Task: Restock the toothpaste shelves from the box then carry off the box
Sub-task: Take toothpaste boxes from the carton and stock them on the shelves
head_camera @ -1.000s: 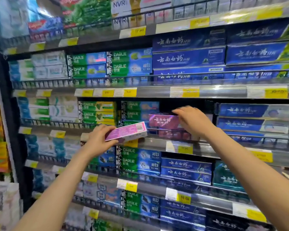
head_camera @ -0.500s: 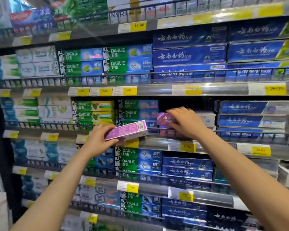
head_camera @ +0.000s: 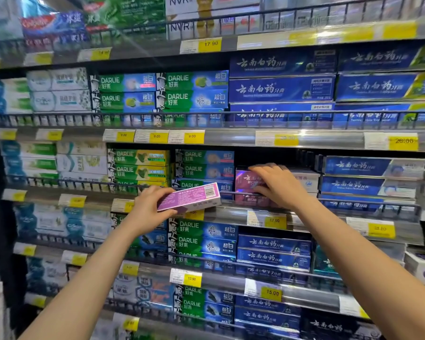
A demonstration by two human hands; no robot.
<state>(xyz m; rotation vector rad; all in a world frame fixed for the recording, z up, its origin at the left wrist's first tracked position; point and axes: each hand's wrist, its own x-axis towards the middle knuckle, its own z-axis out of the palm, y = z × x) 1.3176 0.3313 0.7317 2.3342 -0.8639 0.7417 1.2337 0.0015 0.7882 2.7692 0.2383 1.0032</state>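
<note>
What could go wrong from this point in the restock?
1. The left hand holds its purple toothpaste box by one end only, away from the shelf; that grip could slip and the box fall.
2. The right hand is on the purple box on the shelf, which sits above the wire rail; a careless push could shift the white boxes beside it or tip one over the rail.

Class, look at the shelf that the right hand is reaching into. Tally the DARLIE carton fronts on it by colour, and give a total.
Green-and-yellow DARLIE cartons: 3
Green-and-blue DARLIE cartons: 3
Total: 6
</note>
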